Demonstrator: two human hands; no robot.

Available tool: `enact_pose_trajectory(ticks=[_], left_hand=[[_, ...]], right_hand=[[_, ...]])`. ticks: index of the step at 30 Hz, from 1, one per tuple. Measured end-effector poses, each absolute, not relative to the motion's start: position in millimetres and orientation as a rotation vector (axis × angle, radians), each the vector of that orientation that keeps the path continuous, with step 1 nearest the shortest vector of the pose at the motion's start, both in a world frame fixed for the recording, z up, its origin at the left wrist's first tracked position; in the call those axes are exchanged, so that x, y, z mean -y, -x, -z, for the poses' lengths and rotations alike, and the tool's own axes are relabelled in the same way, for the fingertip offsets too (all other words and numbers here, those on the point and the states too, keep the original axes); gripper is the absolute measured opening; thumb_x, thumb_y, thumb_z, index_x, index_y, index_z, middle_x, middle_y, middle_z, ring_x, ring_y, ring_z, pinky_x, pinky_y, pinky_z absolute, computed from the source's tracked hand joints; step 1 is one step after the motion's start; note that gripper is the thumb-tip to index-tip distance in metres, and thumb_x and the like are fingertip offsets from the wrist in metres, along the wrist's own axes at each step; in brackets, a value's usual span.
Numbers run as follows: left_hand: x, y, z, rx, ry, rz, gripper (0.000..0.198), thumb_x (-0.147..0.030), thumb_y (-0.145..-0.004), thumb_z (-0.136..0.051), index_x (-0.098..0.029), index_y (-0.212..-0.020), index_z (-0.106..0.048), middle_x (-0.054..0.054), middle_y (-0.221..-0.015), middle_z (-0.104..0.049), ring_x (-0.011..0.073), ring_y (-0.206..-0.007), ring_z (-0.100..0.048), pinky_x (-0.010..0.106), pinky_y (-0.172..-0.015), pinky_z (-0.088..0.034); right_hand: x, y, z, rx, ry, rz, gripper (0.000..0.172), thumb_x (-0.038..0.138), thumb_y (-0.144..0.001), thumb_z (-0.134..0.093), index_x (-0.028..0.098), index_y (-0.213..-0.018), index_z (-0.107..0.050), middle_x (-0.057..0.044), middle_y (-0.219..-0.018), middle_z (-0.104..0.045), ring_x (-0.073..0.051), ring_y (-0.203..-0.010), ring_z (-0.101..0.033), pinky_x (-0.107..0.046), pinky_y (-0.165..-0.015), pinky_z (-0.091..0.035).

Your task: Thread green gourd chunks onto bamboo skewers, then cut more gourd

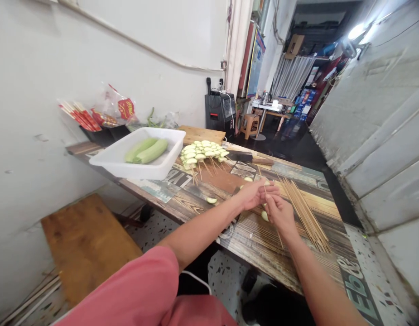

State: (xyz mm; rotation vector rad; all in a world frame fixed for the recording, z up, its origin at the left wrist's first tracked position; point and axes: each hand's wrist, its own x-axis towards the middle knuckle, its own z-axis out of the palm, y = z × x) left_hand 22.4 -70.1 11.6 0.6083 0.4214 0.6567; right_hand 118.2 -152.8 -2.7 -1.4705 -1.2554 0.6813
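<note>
My left hand and my right hand meet over the wooden table. The right hand is closed on a thin bamboo skewer that runs back under the wrist. The left hand pinches a pale green vegetable slice at the skewer's tip. Another slice lies just under the right hand. A loose slice rests to the left of my left forearm. A bundle of bare skewers lies to the right of my hands.
A pile of loaded skewers lies further back, beside a cleaver. A white tub holding peeled green gourds stands at the left. A wooden bench is below left. A black speaker and a stool stand behind.
</note>
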Motion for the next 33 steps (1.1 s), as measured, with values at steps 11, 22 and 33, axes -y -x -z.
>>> enact_pose_trajectory(ticks=[11,22,33], left_hand=[[71,-22,-14,-0.526,-0.703,-0.849,0.017,-0.024,-0.088,-0.054,-0.009,-0.082,-0.06,0.013,-0.08,-0.069,0.0184,-0.077,-0.068,0.034,-0.08,-0.05],[78,-26,-6,-0.859,-1.574,-0.985,0.021,-0.009,-0.049,-0.08,-0.02,-0.059,-0.064,0.007,-0.08,-0.065,0.0299,-0.114,-0.049,0.032,-0.099,-0.035],[63,-21,13,-0.88,-1.746,-0.931,0.017,-0.005,-0.058,-0.07,-0.02,-0.067,-0.065,0.003,-0.073,-0.063,0.0216,-0.088,-0.059,0.031,-0.091,-0.04]], right_hand=[[157,-129,3,1.423,1.553,-0.429,0.037,0.046,-0.079,-0.05,0.015,-0.083,-0.07,-0.005,-0.067,-0.064,-0.017,-0.061,-0.055,-0.025,-0.052,-0.039],[155,-166,-18,0.863,1.531,-0.323,0.036,0.039,-0.076,-0.051,0.01,-0.09,-0.068,0.003,-0.047,-0.043,-0.01,-0.041,-0.036,-0.024,-0.042,-0.029],[163,-149,-17,1.086,1.517,-0.575,0.039,0.049,-0.076,-0.054,0.014,-0.086,-0.068,0.005,-0.044,-0.04,-0.009,-0.04,-0.032,-0.023,-0.041,-0.025]])
